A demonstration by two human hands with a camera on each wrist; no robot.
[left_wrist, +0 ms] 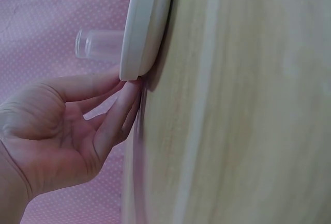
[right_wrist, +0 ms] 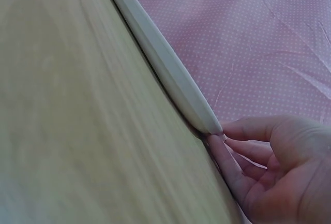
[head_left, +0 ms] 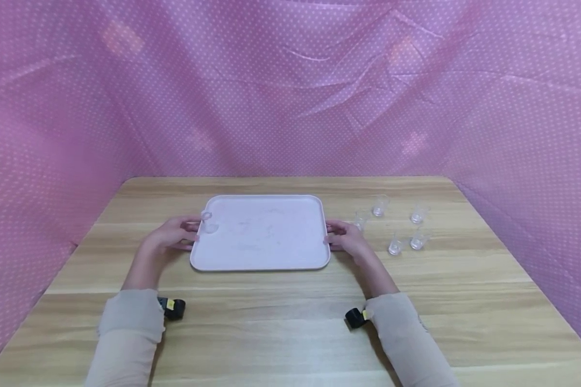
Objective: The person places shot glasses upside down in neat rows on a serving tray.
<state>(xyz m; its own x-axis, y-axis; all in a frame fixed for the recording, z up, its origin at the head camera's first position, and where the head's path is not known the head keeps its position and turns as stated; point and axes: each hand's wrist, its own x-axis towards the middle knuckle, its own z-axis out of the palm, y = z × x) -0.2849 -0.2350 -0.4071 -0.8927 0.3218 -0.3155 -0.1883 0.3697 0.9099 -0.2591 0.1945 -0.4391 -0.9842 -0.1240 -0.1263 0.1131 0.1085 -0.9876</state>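
Note:
A white rectangular tray (head_left: 266,234) lies on the wooden table, held at both short sides. At its left edge my left hand (head_left: 176,234) pinches the rim, thumb on top and fingers beneath, as the left wrist view shows. My right hand (head_left: 346,237) grips the opposite rim the same way; in the right wrist view its thumb and fingertips close on the tray's edge (right_wrist: 170,63). One small clear glass (head_left: 210,223) stands upright on the tray near the left hand. The glass (left_wrist: 101,44) shows above the rim in the left wrist view.
Several small clear glasses stand on the table right of the tray, among them a near one (head_left: 395,246) and a far one (head_left: 379,207). One glass (head_left: 360,219) is close behind the right hand. A pink dotted curtain (head_left: 290,107) hangs around the table.

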